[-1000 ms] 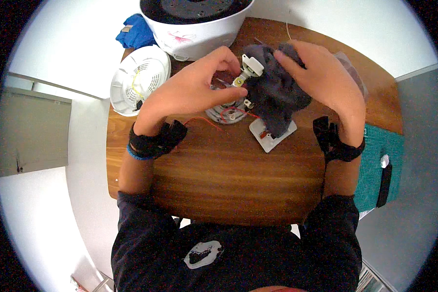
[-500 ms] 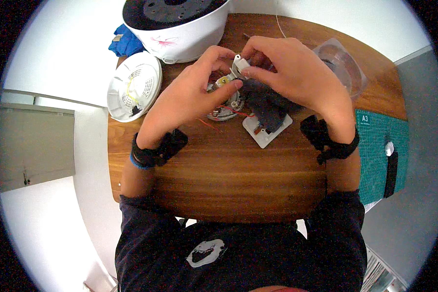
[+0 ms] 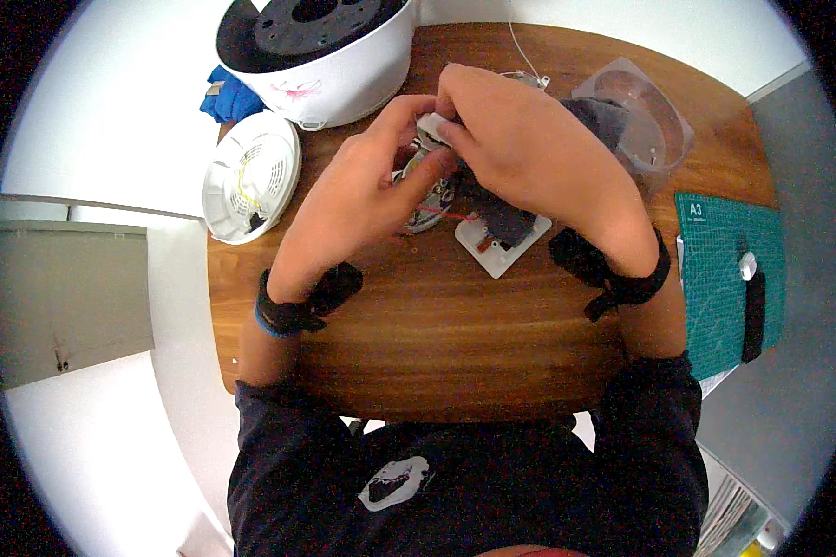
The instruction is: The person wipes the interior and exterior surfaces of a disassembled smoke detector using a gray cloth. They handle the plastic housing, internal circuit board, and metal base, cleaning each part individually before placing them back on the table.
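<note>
Fingers of both hands meet around a small white plastic part (image 3: 432, 128) above the middle of the table. My left hand (image 3: 372, 186) is closed on it from the left, thumb underneath. My right hand (image 3: 529, 158) grips it from above and right, partly hiding it. A dark grey cloth (image 3: 599, 121) lies bunched beneath and beyond my right hand and partly covers a white square plate (image 3: 488, 255) with small components and red wire. A round metal assembly (image 3: 427, 213) sits beside the plate, mostly hidden by my left hand.
A white bucket-like container with black top (image 3: 325, 88) stands at the back left, by blue cloth (image 3: 228, 96) and a white vented cover (image 3: 251, 176). A clear plastic case (image 3: 659, 139) is at back right. A green cutting mat (image 3: 715, 306) holds a black strip (image 3: 753, 316).
My right hand has moved left from the dark cloth onto the white part in my left hand, so the two hands now meet there and cover more of it.
</note>
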The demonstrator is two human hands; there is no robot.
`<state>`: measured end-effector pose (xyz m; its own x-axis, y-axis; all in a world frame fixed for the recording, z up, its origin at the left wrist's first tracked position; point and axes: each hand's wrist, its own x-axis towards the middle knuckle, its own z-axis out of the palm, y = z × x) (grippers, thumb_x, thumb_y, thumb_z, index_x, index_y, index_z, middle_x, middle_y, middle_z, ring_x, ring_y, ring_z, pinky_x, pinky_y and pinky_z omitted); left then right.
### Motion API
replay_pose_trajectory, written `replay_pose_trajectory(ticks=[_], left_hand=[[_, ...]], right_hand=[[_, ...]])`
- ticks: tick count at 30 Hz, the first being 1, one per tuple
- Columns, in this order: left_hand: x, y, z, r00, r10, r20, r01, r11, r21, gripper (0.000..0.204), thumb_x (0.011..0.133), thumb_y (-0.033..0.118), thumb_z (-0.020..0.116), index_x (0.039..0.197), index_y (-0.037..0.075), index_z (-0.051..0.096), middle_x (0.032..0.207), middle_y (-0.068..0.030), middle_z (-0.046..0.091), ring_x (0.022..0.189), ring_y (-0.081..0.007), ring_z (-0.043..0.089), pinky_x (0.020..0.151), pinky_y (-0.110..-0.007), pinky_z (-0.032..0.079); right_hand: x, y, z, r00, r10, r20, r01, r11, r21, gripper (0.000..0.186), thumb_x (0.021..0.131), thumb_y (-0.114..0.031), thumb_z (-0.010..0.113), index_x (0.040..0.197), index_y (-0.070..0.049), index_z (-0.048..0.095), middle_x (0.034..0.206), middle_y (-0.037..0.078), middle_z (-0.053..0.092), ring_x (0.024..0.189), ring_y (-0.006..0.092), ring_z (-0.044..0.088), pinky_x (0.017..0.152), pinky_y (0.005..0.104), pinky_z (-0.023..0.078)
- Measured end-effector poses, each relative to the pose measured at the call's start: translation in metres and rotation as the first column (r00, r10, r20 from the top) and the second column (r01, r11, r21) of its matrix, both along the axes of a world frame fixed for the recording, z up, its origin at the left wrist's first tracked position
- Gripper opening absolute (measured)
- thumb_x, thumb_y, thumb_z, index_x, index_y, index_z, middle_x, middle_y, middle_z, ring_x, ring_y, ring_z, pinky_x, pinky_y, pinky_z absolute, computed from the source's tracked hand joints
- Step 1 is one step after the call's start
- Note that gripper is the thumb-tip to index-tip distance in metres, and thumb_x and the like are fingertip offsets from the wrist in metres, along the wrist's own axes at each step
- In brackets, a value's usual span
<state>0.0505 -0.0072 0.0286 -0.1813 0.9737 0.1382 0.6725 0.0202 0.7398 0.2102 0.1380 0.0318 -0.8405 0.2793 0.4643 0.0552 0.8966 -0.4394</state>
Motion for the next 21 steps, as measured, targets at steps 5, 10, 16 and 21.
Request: replay_pose_trajectory(ticks=[5, 10, 16, 21], left_hand=[[0.002, -0.002, 0.008, 0.999, 0.031, 0.036, -0.030, 0.999, -0.027, 0.049, 0.104, 0.016, 0.073, 0.145, 0.005, 0.050, 0.098, -0.0194, 0.075, 0.087, -0.0313, 0.075, 0.075, -0.043, 0.056], [-0.001, -0.005, 0.004, 0.999, -0.039, 0.019, 0.038, 0.999, 0.011, 0.049, 0.105, 0.017, 0.072, 0.145, 0.004, 0.048, 0.100, -0.0206, 0.076, 0.089, -0.0334, 0.077, 0.077, -0.044, 0.058], [0.003, -0.004, 0.014, 0.999, -0.015, 0.031, 0.016, 0.999, -0.052, 0.046, 0.105, 0.016, 0.072, 0.143, 0.003, 0.048, 0.110, -0.0231, 0.078, 0.101, -0.0367, 0.079, 0.084, -0.043, 0.061], [-0.003, -0.003, -0.008, 0.997, -0.047, 0.064, 0.039, 0.992, 0.122, 0.043, 0.106, 0.013, 0.069, 0.142, 0.003, 0.049, 0.110, -0.0235, 0.078, 0.101, -0.0378, 0.079, 0.083, -0.044, 0.062]], right_hand=[[-0.003, -0.003, -0.002, 0.995, 0.004, -0.096, -0.002, 1.000, 0.018, 0.017, 0.103, -0.015, 0.066, 0.106, -0.001, 0.058, 0.099, 0.022, 0.066, 0.097, 0.0476, 0.065, 0.083, 0.0547, 0.051], [0.000, 0.001, 0.004, 0.999, 0.029, -0.018, -0.029, 1.000, 0.010, 0.016, 0.101, -0.014, 0.067, 0.105, -0.001, 0.059, 0.100, 0.021, 0.066, 0.099, 0.0461, 0.065, 0.084, 0.0529, 0.051], [-0.003, 0.002, 0.000, 0.992, 0.039, -0.119, -0.039, 0.999, 0.001, 0.017, 0.101, -0.016, 0.069, 0.104, -0.001, 0.061, 0.097, 0.019, 0.066, 0.094, 0.0447, 0.065, 0.082, 0.0508, 0.052], [-0.007, -0.004, -0.001, 0.989, 0.010, -0.145, -0.009, 1.000, 0.003, 0.020, 0.099, -0.019, 0.072, 0.102, -0.002, 0.062, 0.094, 0.019, 0.066, 0.091, 0.0428, 0.066, 0.080, 0.0498, 0.052]])
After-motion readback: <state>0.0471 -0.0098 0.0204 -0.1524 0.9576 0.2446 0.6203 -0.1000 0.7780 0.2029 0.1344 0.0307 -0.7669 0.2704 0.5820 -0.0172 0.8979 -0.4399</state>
